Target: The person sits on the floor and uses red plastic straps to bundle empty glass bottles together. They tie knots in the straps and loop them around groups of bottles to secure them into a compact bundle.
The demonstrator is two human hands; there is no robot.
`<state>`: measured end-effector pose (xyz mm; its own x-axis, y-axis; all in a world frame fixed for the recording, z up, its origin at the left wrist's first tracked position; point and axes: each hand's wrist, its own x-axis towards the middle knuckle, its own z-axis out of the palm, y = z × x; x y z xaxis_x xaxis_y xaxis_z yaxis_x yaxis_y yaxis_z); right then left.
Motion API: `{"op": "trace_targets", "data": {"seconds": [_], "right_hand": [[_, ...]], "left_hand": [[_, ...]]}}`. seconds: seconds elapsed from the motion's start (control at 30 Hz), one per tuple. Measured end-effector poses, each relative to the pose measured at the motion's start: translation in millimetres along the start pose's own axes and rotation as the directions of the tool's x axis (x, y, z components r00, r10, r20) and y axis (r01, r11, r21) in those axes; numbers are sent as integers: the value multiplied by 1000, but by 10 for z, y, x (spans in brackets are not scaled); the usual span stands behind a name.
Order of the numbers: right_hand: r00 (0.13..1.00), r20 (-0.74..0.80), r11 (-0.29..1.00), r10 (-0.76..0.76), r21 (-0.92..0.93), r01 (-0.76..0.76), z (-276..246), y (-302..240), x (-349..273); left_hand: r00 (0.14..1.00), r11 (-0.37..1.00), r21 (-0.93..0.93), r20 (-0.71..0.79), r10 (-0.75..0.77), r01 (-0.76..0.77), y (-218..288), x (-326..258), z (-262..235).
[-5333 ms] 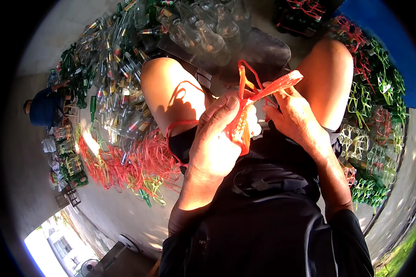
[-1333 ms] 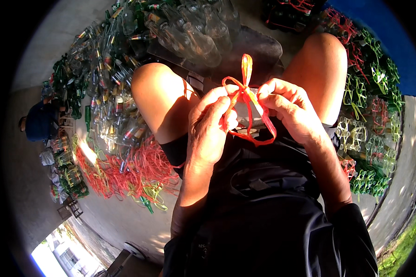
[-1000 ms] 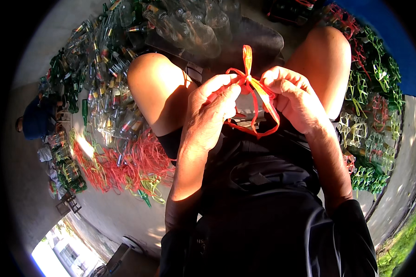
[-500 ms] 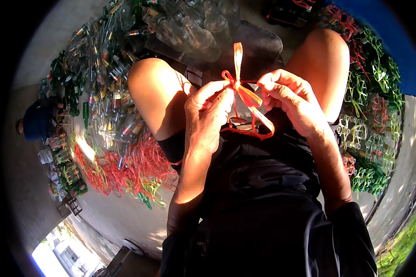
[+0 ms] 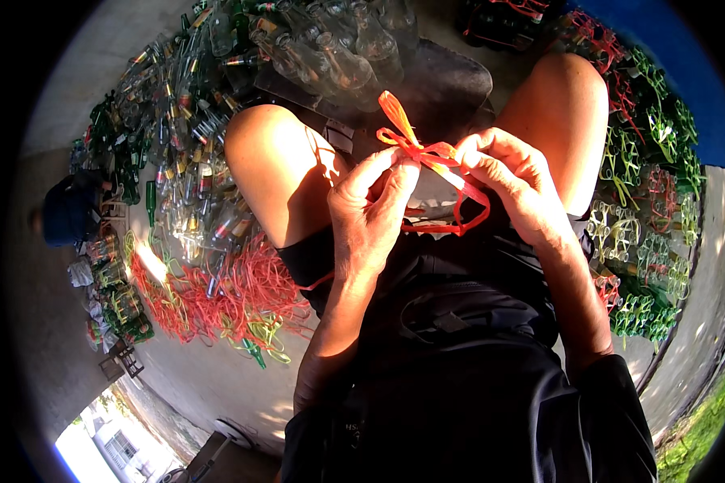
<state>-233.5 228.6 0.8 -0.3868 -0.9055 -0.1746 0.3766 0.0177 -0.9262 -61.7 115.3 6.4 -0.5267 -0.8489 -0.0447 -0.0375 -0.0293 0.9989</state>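
Between my knees, both hands hold a red plastic strap (image 5: 437, 159) tied in a knot with loops. My left hand (image 5: 370, 201) pinches it just below the knot, thumb against the forefinger. A flat loop sticks up from the knot, and another length hangs down in a bend above my lap. With thumb and fingertips, my right hand (image 5: 517, 181) grips the strap to the right of the knot. The rest of the strap behind my left fingers is hidden.
Clear glass bottles (image 5: 342, 64) stand beyond my knees by a dark seat-like slab (image 5: 443, 80). Bottles lie heaped at left beside a pile of red straps (image 5: 234, 294). Strapped bottle bundles (image 5: 648, 217) line the right. Another person (image 5: 71, 211) is at far left.
My left hand has shifted slightly right. The upright loop now leans left, and the small loop at the right of the knot is drawn toward my right fingertips.
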Motion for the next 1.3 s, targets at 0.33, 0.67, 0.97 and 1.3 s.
{"op": "trace_targets", "data": {"seconds": [0.33,0.67,0.97,1.3], "right_hand": [[904,90,761,-419,-508,403,278,-559,-488],[962,111,804,-248,-531,269,491,44,-336],[990,-67,981,-122,-163,109,450,211,-150],[982,-128,985,-141,-115,126,410,310,36]], "left_hand": [[996,994,-74,6,-85,85,-61,-34,25],[989,961,-235,26,-144,146,-10,-129,123],[983,972,152,-3,181,-179,12,-107,129],[909,849,330,86,409,-413,-173,-130,194]]}}
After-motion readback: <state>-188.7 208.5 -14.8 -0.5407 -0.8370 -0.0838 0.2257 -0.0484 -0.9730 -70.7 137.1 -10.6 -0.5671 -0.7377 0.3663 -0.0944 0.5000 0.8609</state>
